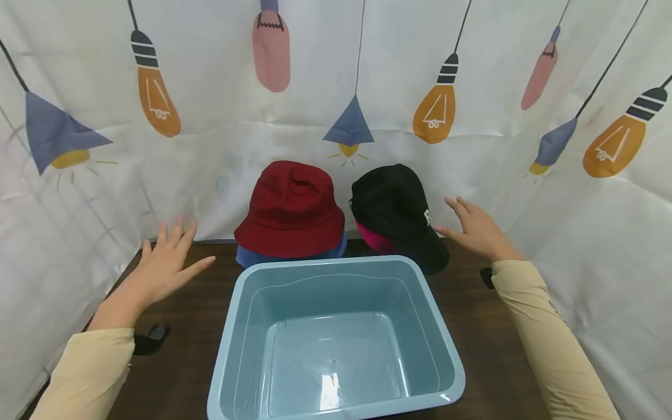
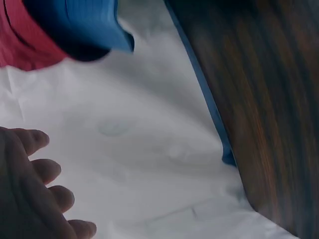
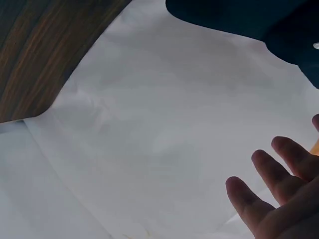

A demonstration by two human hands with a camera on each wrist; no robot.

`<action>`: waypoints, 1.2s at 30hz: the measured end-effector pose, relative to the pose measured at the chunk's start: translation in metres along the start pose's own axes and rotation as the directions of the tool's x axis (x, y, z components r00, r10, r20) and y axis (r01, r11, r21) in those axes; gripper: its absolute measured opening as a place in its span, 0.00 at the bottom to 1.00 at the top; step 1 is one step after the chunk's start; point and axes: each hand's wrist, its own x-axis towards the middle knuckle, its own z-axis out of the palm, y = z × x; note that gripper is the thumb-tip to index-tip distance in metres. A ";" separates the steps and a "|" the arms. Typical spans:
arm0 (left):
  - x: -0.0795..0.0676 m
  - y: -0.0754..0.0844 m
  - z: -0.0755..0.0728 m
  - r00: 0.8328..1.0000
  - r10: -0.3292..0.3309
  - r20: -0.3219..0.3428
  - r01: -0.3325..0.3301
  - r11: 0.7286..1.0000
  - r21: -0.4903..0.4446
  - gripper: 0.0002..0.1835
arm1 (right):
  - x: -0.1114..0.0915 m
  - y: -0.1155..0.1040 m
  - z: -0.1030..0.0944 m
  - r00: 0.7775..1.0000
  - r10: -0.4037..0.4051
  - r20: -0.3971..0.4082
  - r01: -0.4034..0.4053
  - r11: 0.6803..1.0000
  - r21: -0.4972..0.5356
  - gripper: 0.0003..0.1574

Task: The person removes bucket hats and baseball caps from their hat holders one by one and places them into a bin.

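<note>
My left hand is held with fingers spread, left of a red bucket hat, and holds nothing. Under that hat shows the brim of a blue hat. On the other side, my right hand has its fingers extended beside a black baseball cap with a white letter on it. Something bright pink peeks out beneath the cap. In the left wrist view the blue hat and red hat appear at the top left. The black cap fills the top right of the right wrist view.
A light blue plastic basin, with nothing in it, stands in front of the hats. It rests on a dark wooden table. White fabric printed with lamps and bulbs hangs behind and along both sides.
</note>
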 end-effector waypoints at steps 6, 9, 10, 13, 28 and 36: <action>-0.024 0.020 0.013 0.996 0.088 -0.023 -0.089 0.995 -0.051 0.45 | 0.006 -0.007 -0.001 0.998 -0.044 -0.054 0.045 0.999 0.013 0.49; -0.034 0.033 0.018 0.990 0.132 -0.041 -0.135 0.989 -0.068 0.42 | 0.008 -0.011 -0.003 0.994 -0.058 -0.090 0.060 0.998 0.024 0.46; -0.037 0.037 0.020 0.989 0.144 -0.044 -0.147 0.986 -0.075 0.41 | 0.009 -0.012 -0.003 0.993 -0.060 -0.098 0.063 0.998 0.029 0.46; -0.045 0.049 0.024 0.983 0.174 -0.056 -0.179 0.980 -0.084 0.40 | 0.013 -0.017 0.000 0.991 -0.063 -0.121 0.067 0.997 0.029 0.44; -0.062 0.071 0.034 0.967 0.245 -0.063 -0.249 0.967 -0.056 0.36 | 0.024 -0.043 0.011 0.976 -0.096 -0.195 0.123 0.984 0.130 0.36; -0.060 0.074 0.036 0.964 0.257 -0.060 -0.260 0.965 -0.040 0.34 | 0.028 -0.048 0.008 0.977 -0.116 -0.180 0.146 0.975 0.165 0.36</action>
